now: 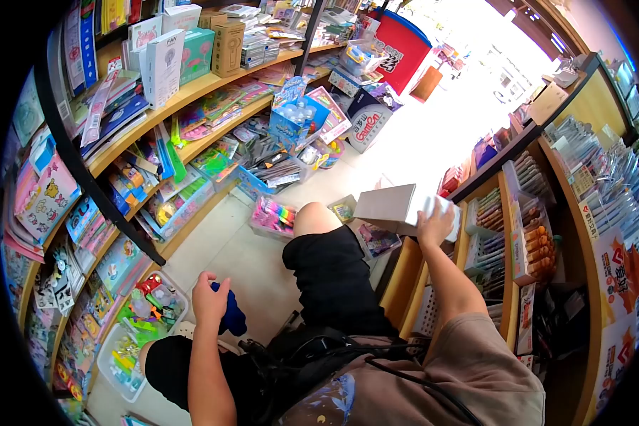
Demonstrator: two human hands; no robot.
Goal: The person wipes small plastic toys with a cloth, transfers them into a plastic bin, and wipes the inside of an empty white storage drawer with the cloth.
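Note:
My left hand (211, 298) is closed around a bunched dark blue cloth (233, 314), which hangs beside my left knee. Out in front, my right hand (435, 224) grips a pale grey-white box (385, 206) by its right side, fingers over the bright edge. The box is tilted above the right-hand shelf unit. Under it, small clear bins (378, 240) with little goods are partly hidden. Near my left hand, a clear plastic tub (124, 383) holds several colourful small items.
Curved wooden shelves (184, 92) with boxes, books and toys line the left. A pen rack (596, 177) and wooden tiers (508, 248) stand close on the right. A bin of colourful goods (273, 216) sits by my knee. Ahead, a GameOn carton (368, 117) stands on the tiled floor.

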